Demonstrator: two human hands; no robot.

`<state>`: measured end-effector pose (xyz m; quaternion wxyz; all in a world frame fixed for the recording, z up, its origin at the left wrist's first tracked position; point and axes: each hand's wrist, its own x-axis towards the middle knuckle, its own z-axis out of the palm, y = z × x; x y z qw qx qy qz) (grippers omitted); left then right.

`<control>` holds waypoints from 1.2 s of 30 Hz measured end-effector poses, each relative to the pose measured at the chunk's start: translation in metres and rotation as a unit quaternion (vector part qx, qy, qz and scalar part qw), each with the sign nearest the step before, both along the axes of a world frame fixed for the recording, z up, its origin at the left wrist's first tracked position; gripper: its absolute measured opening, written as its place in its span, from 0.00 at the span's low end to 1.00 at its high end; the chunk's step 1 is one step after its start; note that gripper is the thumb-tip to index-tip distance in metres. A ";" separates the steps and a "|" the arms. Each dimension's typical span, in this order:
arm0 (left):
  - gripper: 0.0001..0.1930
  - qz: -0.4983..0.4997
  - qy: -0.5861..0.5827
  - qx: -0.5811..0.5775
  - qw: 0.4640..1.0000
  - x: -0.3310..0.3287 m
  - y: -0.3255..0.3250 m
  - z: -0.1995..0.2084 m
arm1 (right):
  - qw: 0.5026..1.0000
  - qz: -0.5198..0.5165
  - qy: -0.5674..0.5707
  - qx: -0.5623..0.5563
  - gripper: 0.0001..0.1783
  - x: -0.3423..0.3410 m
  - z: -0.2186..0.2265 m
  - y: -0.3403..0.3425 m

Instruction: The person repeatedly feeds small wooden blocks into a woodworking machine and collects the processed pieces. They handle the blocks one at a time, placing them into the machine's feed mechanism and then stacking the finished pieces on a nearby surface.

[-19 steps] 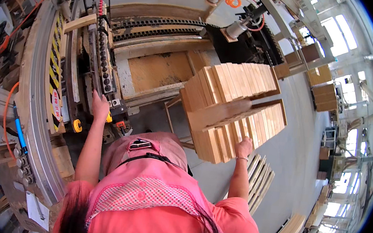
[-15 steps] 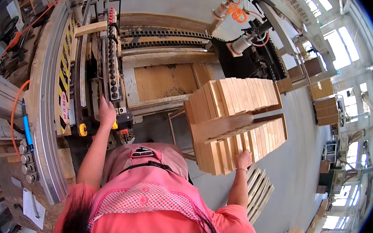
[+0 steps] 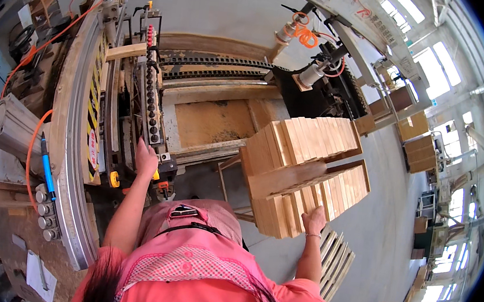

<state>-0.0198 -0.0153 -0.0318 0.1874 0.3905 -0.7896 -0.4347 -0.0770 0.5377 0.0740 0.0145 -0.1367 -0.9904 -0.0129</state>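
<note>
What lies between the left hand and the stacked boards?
In the head view, between left hand and stacked boards lie the machine's metal end, grey floor and a thin leg.

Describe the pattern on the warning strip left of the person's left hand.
The warning strip has slanting black and yellow stripes; head view shows it best.

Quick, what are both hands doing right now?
Left hand: at the black-knobbed rail; can't tell if it's gripping.
Right hand: curled at the wooden boards; can't tell if it's gripping.
</note>
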 end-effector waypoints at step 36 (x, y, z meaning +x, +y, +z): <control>0.28 0.033 0.013 0.083 0.996 0.006 0.012 0.044 | 0.617 0.787 -0.011 -0.010 0.21 -0.288 -0.002 -0.793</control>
